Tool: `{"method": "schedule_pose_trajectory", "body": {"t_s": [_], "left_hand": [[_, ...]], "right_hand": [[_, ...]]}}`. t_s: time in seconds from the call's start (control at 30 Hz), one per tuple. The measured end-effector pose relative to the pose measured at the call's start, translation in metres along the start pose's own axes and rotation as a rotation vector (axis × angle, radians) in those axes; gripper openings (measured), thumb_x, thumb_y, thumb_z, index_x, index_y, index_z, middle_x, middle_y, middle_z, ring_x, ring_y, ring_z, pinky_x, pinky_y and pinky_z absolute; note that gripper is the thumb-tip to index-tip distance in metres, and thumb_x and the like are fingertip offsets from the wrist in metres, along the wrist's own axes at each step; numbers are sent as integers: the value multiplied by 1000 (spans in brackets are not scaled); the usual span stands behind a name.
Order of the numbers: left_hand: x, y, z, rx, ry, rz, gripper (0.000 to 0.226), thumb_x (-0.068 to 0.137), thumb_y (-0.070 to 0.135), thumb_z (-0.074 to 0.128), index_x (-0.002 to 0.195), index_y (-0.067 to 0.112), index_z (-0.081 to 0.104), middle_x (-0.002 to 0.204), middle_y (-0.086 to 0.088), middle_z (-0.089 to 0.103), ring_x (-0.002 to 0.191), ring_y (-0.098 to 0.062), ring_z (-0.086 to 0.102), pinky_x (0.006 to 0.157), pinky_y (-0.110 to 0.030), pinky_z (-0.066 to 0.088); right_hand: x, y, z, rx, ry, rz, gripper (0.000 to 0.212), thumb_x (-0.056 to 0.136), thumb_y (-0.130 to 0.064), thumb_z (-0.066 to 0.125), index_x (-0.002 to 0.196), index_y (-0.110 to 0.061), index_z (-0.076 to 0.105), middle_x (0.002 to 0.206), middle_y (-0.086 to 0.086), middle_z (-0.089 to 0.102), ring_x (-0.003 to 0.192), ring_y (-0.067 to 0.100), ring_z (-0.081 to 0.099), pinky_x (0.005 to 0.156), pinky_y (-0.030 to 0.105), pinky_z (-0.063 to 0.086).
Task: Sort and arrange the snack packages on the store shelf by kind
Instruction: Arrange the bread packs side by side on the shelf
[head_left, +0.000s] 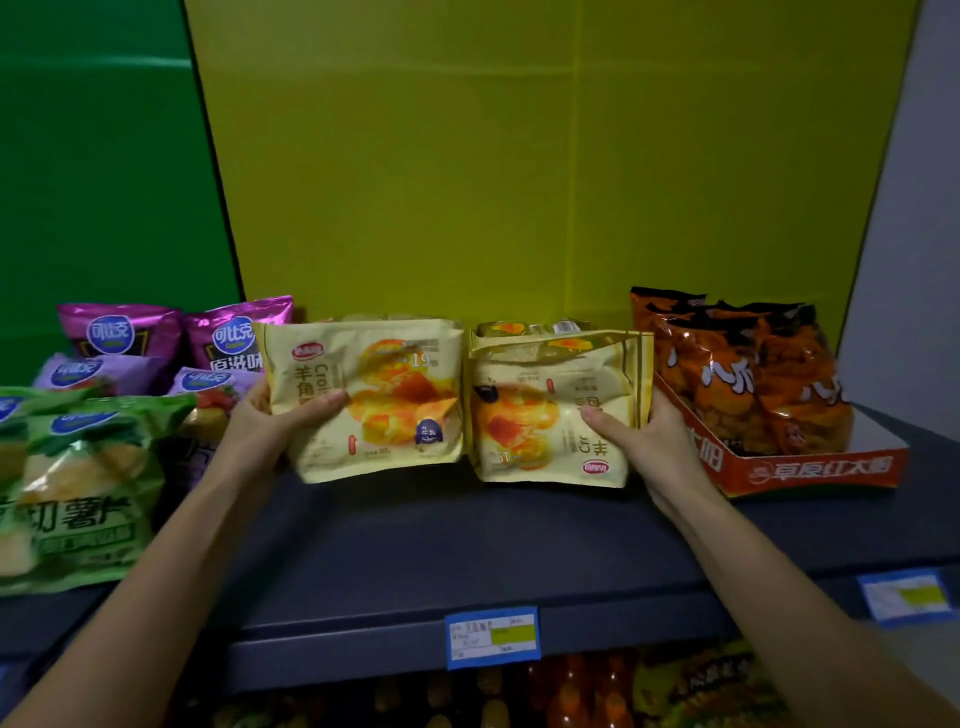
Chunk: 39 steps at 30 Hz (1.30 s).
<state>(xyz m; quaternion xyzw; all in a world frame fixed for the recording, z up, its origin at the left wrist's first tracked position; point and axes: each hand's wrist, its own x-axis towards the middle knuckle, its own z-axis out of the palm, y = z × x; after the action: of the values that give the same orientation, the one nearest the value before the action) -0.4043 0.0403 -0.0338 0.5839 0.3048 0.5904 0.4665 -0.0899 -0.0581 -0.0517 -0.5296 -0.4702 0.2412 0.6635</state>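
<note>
Two pale yellow croissant bags stand side by side in the middle of the dark shelf (467, 540). My left hand (270, 431) grips the left croissant bag (379, 400) at its left edge, thumb across the front. The right croissant bag (550, 415) is upside down, and my right hand (639, 441) grips its right edge, thumb on the front. More yellow bags show behind both. Purple chip bags (171, 338) and green chip bags (67, 488) fill the left side.
An orange display carton (810, 467) holding orange snack bags (743, 374) stands at the right. A yellow back panel (519, 156) closes the shelf behind. Blue price tags (492, 636) hang on the front rail. Packages fill the shelf below.
</note>
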Motion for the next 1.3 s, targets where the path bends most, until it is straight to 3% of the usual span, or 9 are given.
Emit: {"method": "schedule_pose_trajectory", "body": {"t_s": [0.2, 0.3, 0.5, 0.7, 0.8, 0.9, 1.07, 1.23, 1.3], "left_hand": [[8, -24, -13, 15, 41, -37, 24, 74, -3, 68, 92, 13, 64, 69, 6, 76, 60, -7, 71, 52, -20, 56], [12, -28, -15, 4, 2, -31, 30, 70, -1, 71, 97, 10, 64, 79, 5, 77, 64, -9, 71, 55, -22, 57], [21, -37, -14, 62, -93, -65, 85, 22, 39, 93, 98, 11, 65, 84, 1, 77, 73, -12, 72, 61, -24, 58], [32, -41, -22, 80, -112, -89, 85, 26, 38, 93, 101, 8, 66, 91, -5, 77, 81, -19, 72, 65, -31, 59], [39, -40, -24, 108, -123, -122, 94, 28, 36, 94, 109, 4, 61, 97, -10, 74, 85, -22, 72, 67, -33, 59], [46, -50, -20, 111, -55, -103, 102, 36, 25, 94, 123, 0, 48, 115, -23, 65, 100, -35, 67, 82, -50, 56], [50, -61, 2, 120, 71, -102, 83, 57, -1, 82, 125, 8, 36, 122, -18, 59, 108, -33, 61, 92, -54, 50], [65, -77, 7, 280, 120, -55, 91, 30, 47, 92, 107, 30, 46, 128, -7, 44, 119, -26, 51, 97, -49, 48], [72, -84, 0, 398, 152, -7, 108, 29, 54, 89, 122, 27, 42, 131, -1, 39, 125, -23, 44, 103, -46, 43]], "right_hand": [[24, 18, -5, -1, -77, 67, 71, 70, -17, 78, 132, -16, 45, 131, 8, 57, 121, 26, 54, 104, 50, 43], [33, 17, -6, 17, -107, 126, 67, 74, -10, 74, 133, -12, 43, 131, 10, 57, 120, 26, 54, 103, 47, 44], [54, 22, -19, 80, -169, 228, 60, 74, 0, 70, 129, -6, 48, 123, 16, 63, 110, 28, 62, 92, 40, 51], [64, 22, -27, 162, -127, 236, 47, 79, 14, 57, 119, -10, 49, 96, 4, 65, 87, 16, 62, 72, 28, 49], [71, 26, -25, 156, -105, 242, 50, 79, 15, 52, 124, -7, 49, 105, 8, 64, 91, 19, 61, 69, 29, 48], [75, 30, -19, 169, -81, 245, 50, 81, 13, 45, 125, -9, 46, 112, 11, 60, 91, 20, 60, 68, 30, 48], [83, 39, -11, 153, -121, 229, 58, 82, 8, 49, 135, -13, 40, 123, 13, 59, 103, 25, 60, 77, 32, 50], [87, 44, -3, 152, -160, 252, 65, 80, 10, 56, 135, -16, 36, 113, 9, 60, 92, 18, 60, 73, 29, 49], [89, 45, -6, 171, -186, 250, 67, 77, 6, 63, 135, -16, 37, 113, 7, 62, 97, 19, 60, 74, 29, 49]]}}
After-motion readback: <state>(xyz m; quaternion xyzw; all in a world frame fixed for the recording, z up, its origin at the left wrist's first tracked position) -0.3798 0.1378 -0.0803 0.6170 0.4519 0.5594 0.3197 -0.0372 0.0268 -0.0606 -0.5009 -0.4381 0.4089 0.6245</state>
